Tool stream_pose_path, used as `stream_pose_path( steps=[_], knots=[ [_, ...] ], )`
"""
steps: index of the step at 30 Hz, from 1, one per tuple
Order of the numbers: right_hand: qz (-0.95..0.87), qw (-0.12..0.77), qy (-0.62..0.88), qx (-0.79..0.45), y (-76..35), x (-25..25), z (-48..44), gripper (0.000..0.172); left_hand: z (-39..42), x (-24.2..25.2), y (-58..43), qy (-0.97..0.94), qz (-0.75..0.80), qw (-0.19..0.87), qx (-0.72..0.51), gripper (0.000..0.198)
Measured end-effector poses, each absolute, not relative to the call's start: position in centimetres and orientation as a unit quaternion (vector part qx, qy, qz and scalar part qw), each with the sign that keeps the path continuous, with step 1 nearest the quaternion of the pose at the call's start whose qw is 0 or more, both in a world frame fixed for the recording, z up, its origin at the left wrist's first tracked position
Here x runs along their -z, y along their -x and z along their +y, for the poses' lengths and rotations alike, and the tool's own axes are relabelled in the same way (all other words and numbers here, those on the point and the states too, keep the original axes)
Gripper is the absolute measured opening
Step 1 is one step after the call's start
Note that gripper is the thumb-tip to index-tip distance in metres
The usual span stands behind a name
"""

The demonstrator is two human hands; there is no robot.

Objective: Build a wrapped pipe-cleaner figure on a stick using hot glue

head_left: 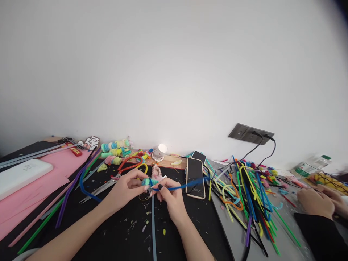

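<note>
My left hand (125, 189) is closed on a small coiled bundle (149, 181) of turquoise, pink and yellow pipe cleaner, pinched above the black table (127, 232). My right hand (169, 197) pinches a blue pipe cleaner (187, 185) right beside the coil; its free end runs right over a phone. Both hands hover low over the table near its middle.
Two phones (195, 173) lie right of my hands, scissors (100, 188) left. A heap of coloured pipe cleaners (247, 195) covers the grey mat at right, where another person's hands (319, 201) work. Pink sheets (35, 188), finished coils (115, 148) and a white cup (159, 152) sit behind.
</note>
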State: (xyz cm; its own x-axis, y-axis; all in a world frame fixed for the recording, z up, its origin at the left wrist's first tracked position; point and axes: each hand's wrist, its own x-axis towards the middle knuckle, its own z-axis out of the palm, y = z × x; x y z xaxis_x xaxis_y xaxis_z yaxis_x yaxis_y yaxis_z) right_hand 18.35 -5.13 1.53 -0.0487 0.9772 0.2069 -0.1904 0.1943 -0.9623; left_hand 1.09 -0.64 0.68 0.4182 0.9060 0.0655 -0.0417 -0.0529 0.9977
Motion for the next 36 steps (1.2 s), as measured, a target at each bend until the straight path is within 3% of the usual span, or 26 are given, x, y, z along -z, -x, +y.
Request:
stream_pose_path(
  steps=[8,20,26,36],
  knots=[
    [-0.535,0.546,0.389,-0.513,-18.18,-1.44,-4.95,0.039,-0.49,-0.01,-1.03,-0.626,0.379,0.517,-0.444,0.033],
    [-0.532,0.54,0.378,-0.532,-18.26,-1.38,-4.93,0.037,-0.94,-0.68,-1.05,-0.691,0.373,0.444,-0.431,0.012],
    [-0.533,0.535,0.378,-0.535,-18.24,-1.4,-5.01,0.037,-0.87,-0.32,-1.0,-0.681,0.384,0.442,-0.439,0.028],
    [-0.538,0.546,0.352,-0.537,-18.51,-0.92,-4.83,0.031,-0.86,-0.14,-0.92,-0.721,0.359,0.397,-0.44,0.009]
  ],
)
